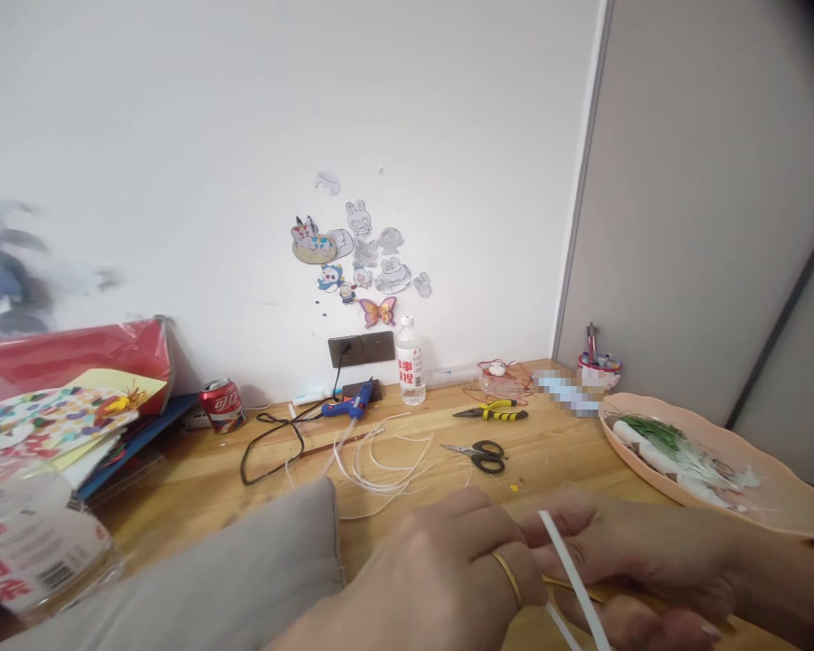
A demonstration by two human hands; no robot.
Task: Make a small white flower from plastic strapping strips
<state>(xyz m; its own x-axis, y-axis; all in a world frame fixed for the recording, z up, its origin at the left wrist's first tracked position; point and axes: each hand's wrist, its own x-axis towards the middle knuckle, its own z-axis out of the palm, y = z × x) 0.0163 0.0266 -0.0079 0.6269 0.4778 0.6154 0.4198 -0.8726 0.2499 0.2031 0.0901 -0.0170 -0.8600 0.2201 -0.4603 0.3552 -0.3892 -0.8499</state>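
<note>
My left hand [448, 570], with a gold ring on one finger, reaches in at the lower middle, its fingers curled and pressed against my right hand. My right hand [630, 561] comes from the right, palm partly turned up, fingers bent. A narrow white strip [573, 579] stands out between the hands and runs down past the bottom edge. A thin yellowish piece also shows between them. Which fingers grip the strip is partly hidden. Just beyond the hands lie black-handled scissors [488, 457] and coiled white cord [380, 466].
Yellow-black pliers [506, 412], a blue glue gun [350, 403] with a black cable, a water bottle [411, 366] and a red can [222, 406] are on the wooden table [244, 515]. A peach tray [797, 488] sits right; a grey cushion [244, 574] lies front left.
</note>
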